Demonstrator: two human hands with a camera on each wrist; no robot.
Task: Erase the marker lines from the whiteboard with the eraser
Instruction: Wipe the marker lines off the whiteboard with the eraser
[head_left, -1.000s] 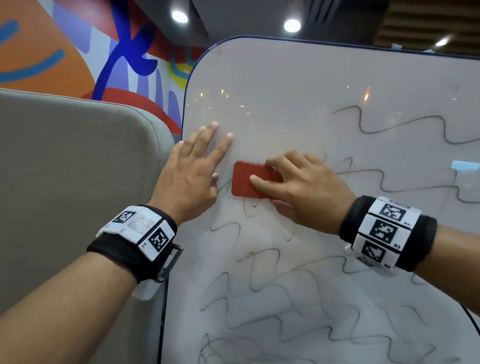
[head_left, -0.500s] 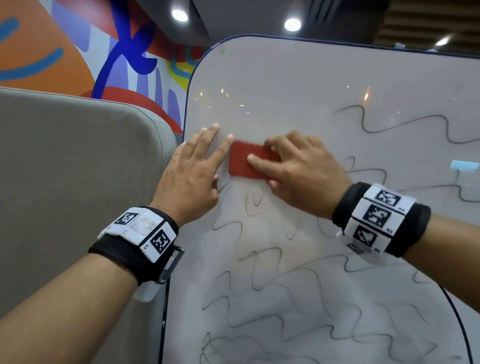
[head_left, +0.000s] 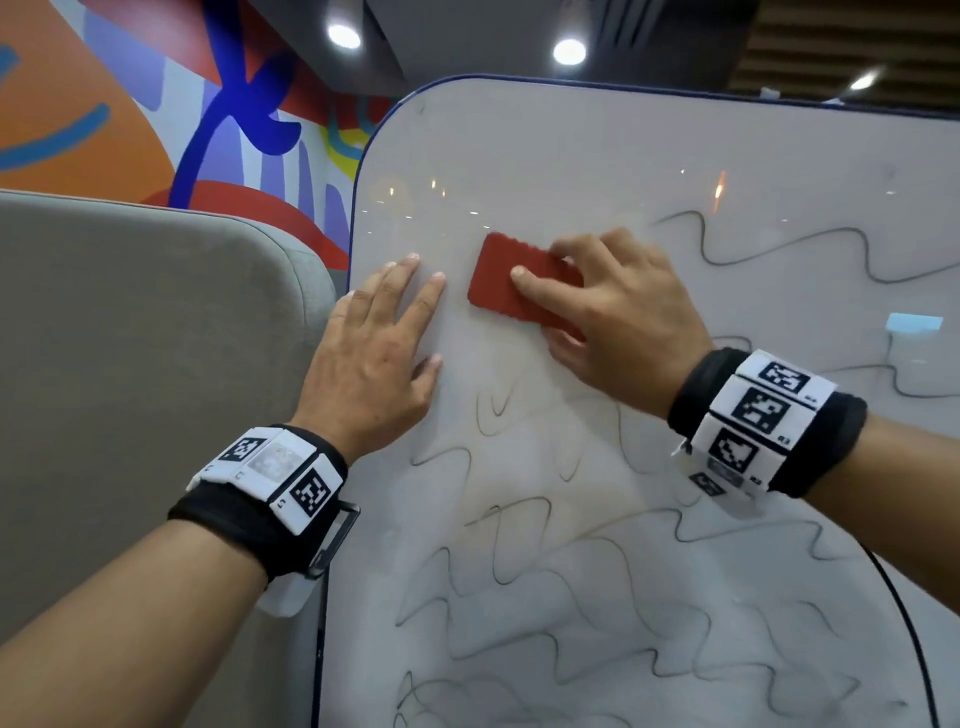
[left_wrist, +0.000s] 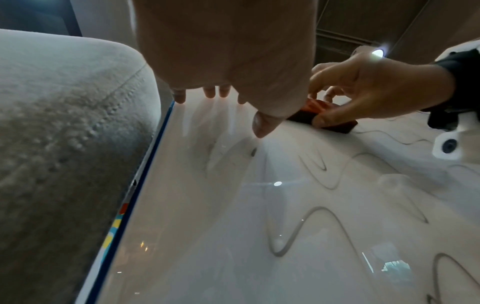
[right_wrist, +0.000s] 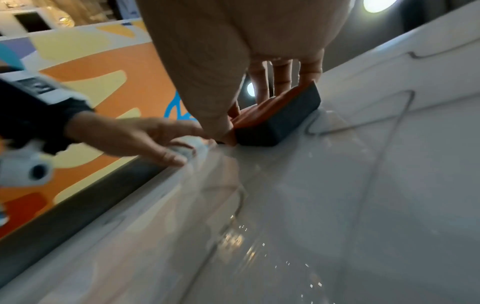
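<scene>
Watching the head view from my remote station: right hand (head_left: 618, 322) grips the eraser (head_left: 514, 283), thumb along its lower edge and fingers curled over the far edge, index finger laid across the red back. Eraser sits pressed flat on the whiteboard (head_left: 571, 156), in the upper left part of the board, at about 11 o'clock from board centre. Its long axis is tilted, left end higher.

Right wrist view confirms the hold: thumb tip at the near corner of the eraser (right_wrist: 275, 121), three fingers on the red top, dark felt face down on the board surface (right_wrist: 337, 205).

Left hand (head_left: 374, 358) lies flat on the board at 9 o'clock from the eraser, fingers straight and slightly spread, holding nothing. Fingertips close to the eraser's left end but apart from it. In the left wrist view, left hand (left_wrist: 233, 51) fingertips touch the board near its blue edge; right hand (left_wrist: 363, 92) and eraser (left_wrist: 319, 115) show at 2 o'clock.

Marker lines (head_left: 571, 597): wavy black strokes cover the lower half of the board, at 6 o'clock from the hands. More run at 3 o'clock from the eraser. The patch directly below the eraser shows only short leftover stroke fragments.

Grey cushion (head_left: 145, 364) stands at 9 o'clock, just beside the board edge. Painted wall (head_left: 156, 93) at 11 o'clock behind it.
</scene>
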